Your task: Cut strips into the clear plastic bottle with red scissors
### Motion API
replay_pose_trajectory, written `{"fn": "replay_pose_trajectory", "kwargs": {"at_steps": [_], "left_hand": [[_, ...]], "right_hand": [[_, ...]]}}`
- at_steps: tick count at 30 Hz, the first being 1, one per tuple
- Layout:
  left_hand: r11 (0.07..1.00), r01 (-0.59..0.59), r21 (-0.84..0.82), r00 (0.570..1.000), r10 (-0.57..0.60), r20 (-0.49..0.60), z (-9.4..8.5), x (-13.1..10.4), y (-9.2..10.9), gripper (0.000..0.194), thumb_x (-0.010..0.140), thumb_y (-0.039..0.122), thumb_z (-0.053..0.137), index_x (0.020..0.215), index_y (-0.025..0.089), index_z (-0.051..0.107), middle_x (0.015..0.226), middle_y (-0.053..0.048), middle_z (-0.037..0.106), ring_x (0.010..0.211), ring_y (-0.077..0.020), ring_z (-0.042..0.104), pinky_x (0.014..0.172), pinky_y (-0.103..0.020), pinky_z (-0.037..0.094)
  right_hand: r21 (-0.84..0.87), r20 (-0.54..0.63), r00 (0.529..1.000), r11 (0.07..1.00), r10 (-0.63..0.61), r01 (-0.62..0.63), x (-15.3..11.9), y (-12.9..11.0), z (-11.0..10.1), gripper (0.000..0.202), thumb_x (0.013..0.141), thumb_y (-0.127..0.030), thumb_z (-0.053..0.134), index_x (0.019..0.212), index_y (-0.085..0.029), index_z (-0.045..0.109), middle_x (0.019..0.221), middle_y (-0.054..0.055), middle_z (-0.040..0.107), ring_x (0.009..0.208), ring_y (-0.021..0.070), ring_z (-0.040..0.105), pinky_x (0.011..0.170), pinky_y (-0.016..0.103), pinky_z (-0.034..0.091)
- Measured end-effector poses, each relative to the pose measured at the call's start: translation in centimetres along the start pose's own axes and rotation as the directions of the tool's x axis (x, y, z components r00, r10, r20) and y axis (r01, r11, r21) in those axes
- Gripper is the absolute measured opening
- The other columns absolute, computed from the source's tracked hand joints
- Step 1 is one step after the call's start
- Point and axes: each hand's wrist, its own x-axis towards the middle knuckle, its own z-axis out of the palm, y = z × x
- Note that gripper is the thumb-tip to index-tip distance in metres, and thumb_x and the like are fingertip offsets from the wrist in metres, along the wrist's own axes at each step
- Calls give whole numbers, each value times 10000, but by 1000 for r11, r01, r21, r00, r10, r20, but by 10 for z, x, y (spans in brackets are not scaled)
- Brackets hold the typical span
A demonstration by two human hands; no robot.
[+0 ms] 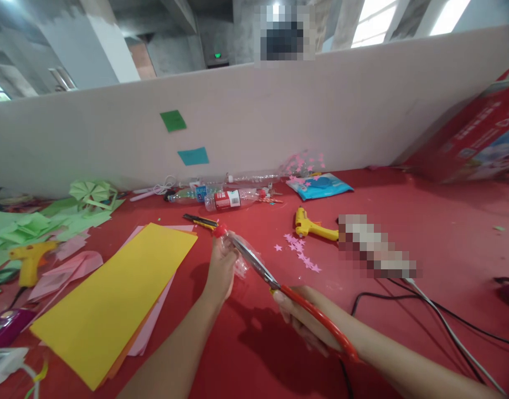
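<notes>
Near the middle of the head view, my left hand is closed round a clear plastic bottle piece with a red cap. My right hand grips red-handled scissors. Their metal blades point up and left, and the tips reach the clear plastic beside my left fingers. Whether the blades are cutting into the plastic is too small to tell. Just behind the cap lies a yellow and black box cutter. Pink paper stars are scattered to the right of the bottle piece.
Yellow paper lies at left on other sheets, near green paper and a yellow glue gun. Plastic bottles and a blue packet line the white partition. Another glue gun and cables are at right.
</notes>
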Motion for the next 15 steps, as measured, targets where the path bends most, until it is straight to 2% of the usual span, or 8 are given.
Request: {"fn": "replay_pose_trajectory", "kwargs": {"at_steps": [6, 10, 15], "left_hand": [[1000, 4, 22, 1000, -4, 12, -2, 1, 0, 356, 590, 161, 737, 877, 249, 546, 770, 33, 592, 720, -111, 544, 731, -256, 415], [999, -14, 29, 999, 13, 36, -4, 2, 2, 353, 588, 168, 746, 873, 246, 553, 759, 27, 597, 712, -118, 548, 721, -262, 425], [998, 10, 57, 998, -13, 63, -6, 2, 4, 365, 576, 168, 764, 878, 241, 573, 788, 13, 619, 717, -121, 566, 721, -267, 446]], "right_hand": [[-88, -30, 999, 996, 24, -27, -5, -8, -1, 528, 752, -708, 531, 615, -210, 420, 353, -106, 364, 242, 51, 333, 245, 154, 273], [-44, 5, 1000, 999, 7, -7, -4, -7, -3, 531, 765, -714, 502, 621, -209, 424, 330, -115, 341, 228, 46, 316, 262, 152, 287], [-7, 52, 998, 1000, 21, -20, 0, 1, -8, 519, 811, -699, 444, 671, -199, 456, 350, -107, 387, 238, 48, 361, 294, 143, 336]]}}
